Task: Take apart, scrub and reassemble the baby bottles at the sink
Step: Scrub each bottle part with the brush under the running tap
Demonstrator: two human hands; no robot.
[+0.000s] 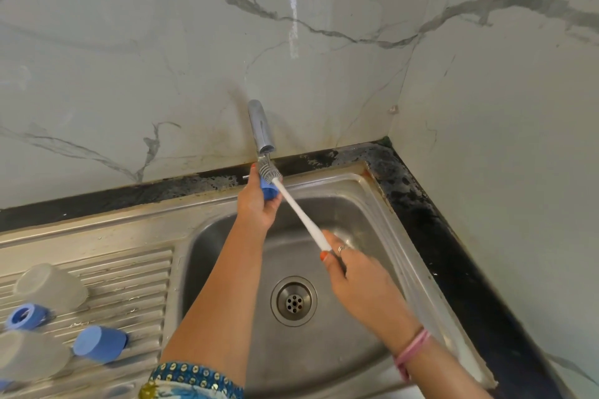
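Observation:
My left hand (256,201) grips a small blue bottle part (269,190) right under the chrome tap (261,126). The grey bristle head (267,170) of a bottle brush sits at that part. My right hand (353,278) holds the brush by the lower end of its long white handle (299,215), above the steel sink basin (363,204). On the ribbed drainboard (129,285) at the left lie a clear bottle body (48,288), a blue ring (24,317), a blue cap (99,343) and another clear bottle (29,359).
The drain (293,300) lies in the middle of the basin. A black counter edge (431,223) runs behind and to the right of the sink, against marble-patterned walls that meet in a corner at the back right.

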